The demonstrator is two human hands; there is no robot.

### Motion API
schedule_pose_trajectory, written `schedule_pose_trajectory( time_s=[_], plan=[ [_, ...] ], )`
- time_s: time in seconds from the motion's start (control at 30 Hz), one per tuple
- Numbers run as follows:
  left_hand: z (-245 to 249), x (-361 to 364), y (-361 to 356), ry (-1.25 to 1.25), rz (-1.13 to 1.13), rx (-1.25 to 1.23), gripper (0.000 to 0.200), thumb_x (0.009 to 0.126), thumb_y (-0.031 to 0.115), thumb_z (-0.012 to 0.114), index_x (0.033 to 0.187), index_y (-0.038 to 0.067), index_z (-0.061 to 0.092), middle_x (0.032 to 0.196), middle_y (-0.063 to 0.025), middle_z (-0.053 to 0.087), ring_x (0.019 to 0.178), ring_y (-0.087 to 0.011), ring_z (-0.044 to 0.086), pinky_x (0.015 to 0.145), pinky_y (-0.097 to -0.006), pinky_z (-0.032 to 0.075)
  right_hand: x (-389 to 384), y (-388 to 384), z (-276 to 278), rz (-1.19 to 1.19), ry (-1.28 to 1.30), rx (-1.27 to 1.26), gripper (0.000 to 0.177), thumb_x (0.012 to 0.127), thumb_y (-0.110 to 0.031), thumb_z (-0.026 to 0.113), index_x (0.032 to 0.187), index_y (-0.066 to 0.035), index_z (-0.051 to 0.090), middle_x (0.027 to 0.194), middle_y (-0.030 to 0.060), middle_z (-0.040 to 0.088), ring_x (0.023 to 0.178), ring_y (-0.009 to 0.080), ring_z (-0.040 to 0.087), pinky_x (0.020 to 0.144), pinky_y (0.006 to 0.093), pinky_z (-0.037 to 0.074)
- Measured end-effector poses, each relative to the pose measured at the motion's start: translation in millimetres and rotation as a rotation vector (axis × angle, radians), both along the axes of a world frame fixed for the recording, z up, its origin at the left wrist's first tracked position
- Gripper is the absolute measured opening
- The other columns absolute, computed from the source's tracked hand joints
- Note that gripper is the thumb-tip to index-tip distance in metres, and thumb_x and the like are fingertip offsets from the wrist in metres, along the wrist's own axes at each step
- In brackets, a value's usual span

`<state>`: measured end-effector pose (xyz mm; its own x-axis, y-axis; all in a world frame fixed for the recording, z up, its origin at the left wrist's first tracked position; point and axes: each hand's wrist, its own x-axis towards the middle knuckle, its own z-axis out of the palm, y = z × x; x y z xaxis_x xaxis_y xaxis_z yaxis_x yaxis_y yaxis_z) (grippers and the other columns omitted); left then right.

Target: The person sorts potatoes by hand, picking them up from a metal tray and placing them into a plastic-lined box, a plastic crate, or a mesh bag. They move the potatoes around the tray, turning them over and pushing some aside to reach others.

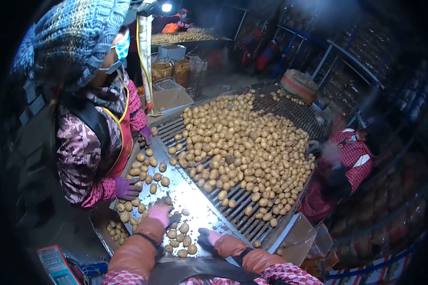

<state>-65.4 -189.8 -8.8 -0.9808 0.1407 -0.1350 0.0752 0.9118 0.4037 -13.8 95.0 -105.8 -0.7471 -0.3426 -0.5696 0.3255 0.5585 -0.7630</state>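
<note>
My left hand (161, 213), in a pink glove with dark fingers, reaches over the metal sorting tray (198, 209) among loose potatoes. Motion blurs its fingers, and I cannot make out whether it grips a potato. To the right, my right hand (209, 236), gloved in pink and grey, hovers near the tray with its fingers stretched out and nothing in them. Several potatoes (181, 237) lie on the tray between my two hands. More potatoes (135, 209) line the tray's left side.
A large potato heap (252, 142) covers the slatted grate (228, 206). At left, a person in a knit hat (76, 42) rests purple gloves at the tray; another person (342, 166) stands at right. A filled sack (298, 86) lies at the far end. Boxes (172, 99) stand behind.
</note>
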Motion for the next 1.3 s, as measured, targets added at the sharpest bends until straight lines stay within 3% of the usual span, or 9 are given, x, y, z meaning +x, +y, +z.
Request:
schedule_pose_trajectory(
  time_s=[0.17, 0.23, 0.37, 0.47, 0.6, 0.67, 0.8, 1.1, 1.3],
  plan=[
    [-11.2, 73.7, -60.4, -0.065, 0.024, -0.198, 0.044, 0.087, 0.051, 0.062, 0.123, 0.027, 0.070, 0.145, -0.0186, 0.050, 0.139, -0.0360, 0.041, 0.116, -0.0606, 0.021, 6.9, 71.6, -29.8, -0.033, 0.165, -0.036, 0.058, 0.089, -0.027, 0.070, 0.139, -0.002, 0.054, 0.121, 0.0170, 0.069, 0.110, 0.0267, 0.065, 0.096, 0.0343, 0.050],
    [-16.1, 100.5, -71.3, 0.009, 0.116, -0.158, 0.045, 0.086, 0.051, 0.063, 0.123, 0.027, 0.070, 0.147, -0.0194, 0.047, 0.143, -0.0402, 0.033, 0.115, -0.0596, 0.024, 28.3, 67.7, 30.8, -0.235, 0.019, 0.124, 0.050, 0.095, -0.015, 0.066, 0.141, -0.002, 0.052, 0.099, 0.0106, 0.068, 0.084, 0.0188, 0.063, 0.072, 0.0322, 0.052],
    [-26.4, 117.8, -61.2, -0.137, 0.318, -0.106, 0.049, 0.086, 0.051, 0.062, 0.128, 0.025, 0.067, 0.150, -0.0205, 0.042, 0.145, -0.0417, 0.028, 0.115, -0.0622, 0.022, 41.0, 66.2, 43.3, -0.490, -0.266, -0.049, 0.053, 0.093, -0.021, 0.069, 0.141, -0.005, 0.053, 0.093, 0.0092, 0.067, 0.073, 0.0191, 0.062, 0.061, 0.0348, 0.053],
    [-25.2, 116.9, -20.3, 0.063, 0.368, -0.227, 0.053, 0.086, 0.049, 0.064, 0.131, 0.023, 0.064, 0.149, -0.0230, 0.041, 0.146, -0.0417, 0.028, 0.113, -0.0632, 0.023, 33.9, 67.7, 25.6, -0.349, -0.182, 0.157, 0.058, 0.090, -0.028, 0.073, 0.141, -0.007, 0.054, 0.104, 0.0130, 0.069, 0.087, 0.0249, 0.067, 0.076, 0.0381, 0.055],
    [18.7, 101.8, 16.2, -0.126, -0.393, 0.018, 0.060, 0.084, 0.057, 0.066, 0.133, 0.022, 0.059, 0.143, -0.0194, 0.046, 0.137, -0.0388, 0.039, 0.112, -0.0675, 0.022, 32.6, 68.4, 24.9, -0.100, 0.105, 0.482, 0.062, 0.086, -0.035, 0.075, 0.139, -0.008, 0.057, 0.122, 0.0168, 0.068, 0.111, 0.0306, 0.064, 0.096, 0.0402, 0.050],
    [-25.5, 105.9, 34.0, 0.137, -0.709, -0.078, 0.058, 0.087, 0.057, 0.063, 0.134, 0.024, 0.058, 0.143, -0.0143, 0.048, 0.139, -0.0361, 0.040, 0.111, -0.0702, 0.021, 27.5, 69.6, 20.0, -0.166, 0.016, 0.434, 0.062, 0.085, -0.038, 0.075, 0.136, -0.008, 0.059, 0.134, 0.0181, 0.062, 0.128, 0.0324, 0.056, 0.109, 0.0396, 0.041],
    [-29.1, 93.5, 33.7, 0.155, -0.740, 0.024, 0.051, 0.091, 0.052, 0.059, 0.135, 0.026, 0.057, 0.141, -0.0117, 0.052, 0.139, -0.0352, 0.041, 0.109, -0.0728, 0.020, 25.5, 83.5, -9.8, -0.155, 0.077, 0.380, 0.061, 0.085, -0.037, 0.075, 0.135, -0.006, 0.060, 0.132, 0.0184, 0.064, 0.124, 0.0324, 0.058, 0.106, 0.0400, 0.043],
    [-56.2, 78.7, -72.9, 0.154, 0.238, -0.072, 0.042, 0.083, 0.027, 0.067, 0.124, 0.019, 0.065, 0.127, -0.0103, 0.061, 0.126, -0.0317, 0.050, 0.109, -0.0629, 0.029, 28.0, 81.0, 14.7, -0.150, 0.059, 0.383, 0.060, 0.085, -0.037, 0.073, 0.135, -0.007, 0.060, 0.133, 0.0175, 0.063, 0.128, 0.0328, 0.055, 0.110, 0.0398, 0.039],
    [-33.5, 37.9, 9.2, 0.333, 0.112, -0.072, 0.039, 0.082, 0.030, 0.069, 0.119, 0.018, 0.067, 0.128, -0.0115, 0.060, 0.123, -0.0312, 0.053, 0.110, -0.0603, 0.030, 23.8, 78.9, 9.3, -0.174, 0.022, 0.397, 0.061, 0.084, -0.037, 0.073, 0.135, -0.007, 0.060, 0.134, 0.0172, 0.062, 0.128, 0.0327, 0.055, 0.110, 0.0393, 0.039]
  ],
)
